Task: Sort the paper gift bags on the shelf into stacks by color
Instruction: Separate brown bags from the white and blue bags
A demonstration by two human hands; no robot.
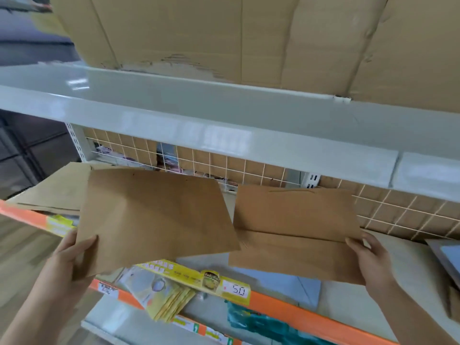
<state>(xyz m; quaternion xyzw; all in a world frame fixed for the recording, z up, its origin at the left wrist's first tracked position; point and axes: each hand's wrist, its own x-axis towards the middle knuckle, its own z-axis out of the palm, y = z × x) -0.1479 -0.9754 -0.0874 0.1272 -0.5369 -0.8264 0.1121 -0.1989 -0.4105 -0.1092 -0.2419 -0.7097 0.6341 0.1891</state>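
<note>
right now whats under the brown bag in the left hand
Below the brown bag held by the left hand show a yellow price strip and yellow packets. Whatever lies directly beneath it on the shelf is covered.

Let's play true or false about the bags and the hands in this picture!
1. Each hand holds a brown paper bag. True: the left hand grips the left brown bag, the right hand the right brown bag.
2. The two held bags are different colors. False: both are brown.
3. The price tag on the orange shelf edge reads 50. True.
4. The upper shelf carries toys. False: it carries cardboard boxes.
5. More brown paper lies behind the left bag. True, the pale brown paper.
</note>
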